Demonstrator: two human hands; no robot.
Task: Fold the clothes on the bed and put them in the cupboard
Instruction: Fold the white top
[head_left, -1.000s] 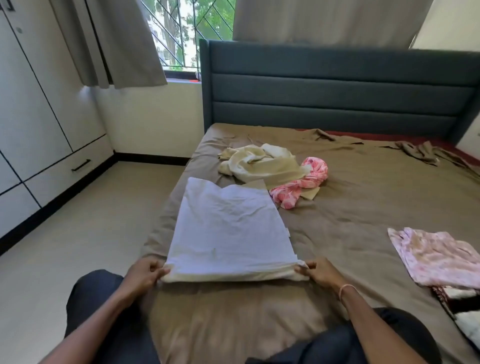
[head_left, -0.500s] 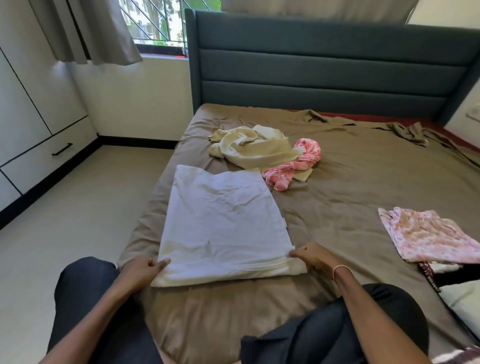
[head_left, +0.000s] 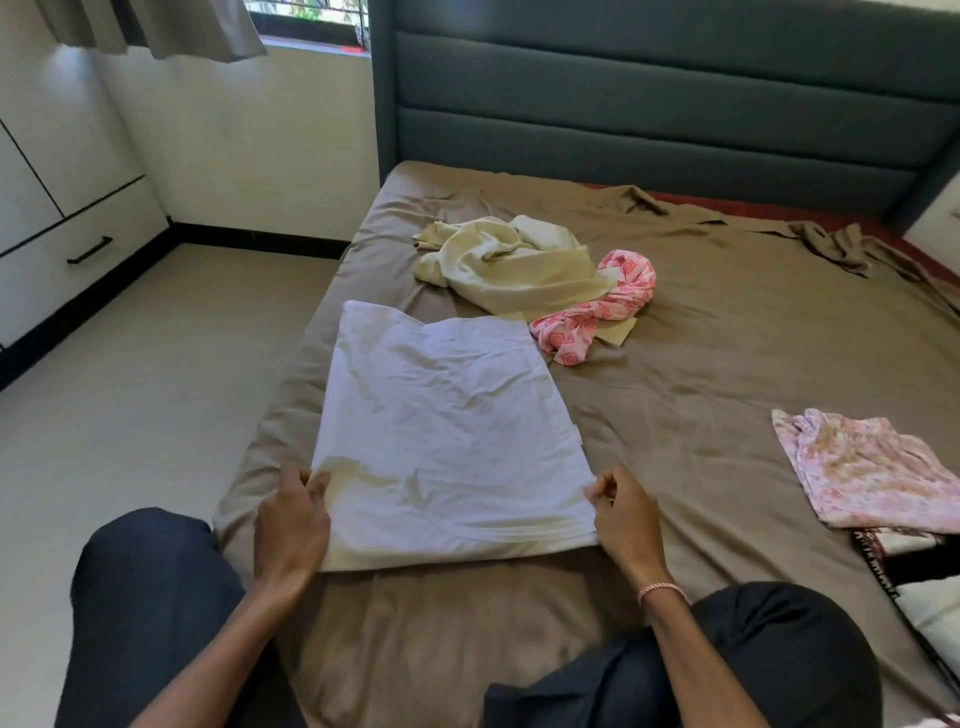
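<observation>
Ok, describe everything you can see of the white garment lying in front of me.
The white garment is thin, creased cloth, seemingly cotton, folded into a rough rectangle with stitched hem bands along its near edge. It lies flat on the brown bedsheet near the bed's left side, its far edge uneven. The left hand holds its near left edge and the right hand pinches its near right edge.

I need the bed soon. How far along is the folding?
The flowered pink garment looks folded, on the right. In hand: the white garment, half folded, with the left hand and right hand gripping its near edges. To do: the cream garment and pink patterned cloth lie crumpled behind it, and all must go into the cupboard.
</observation>
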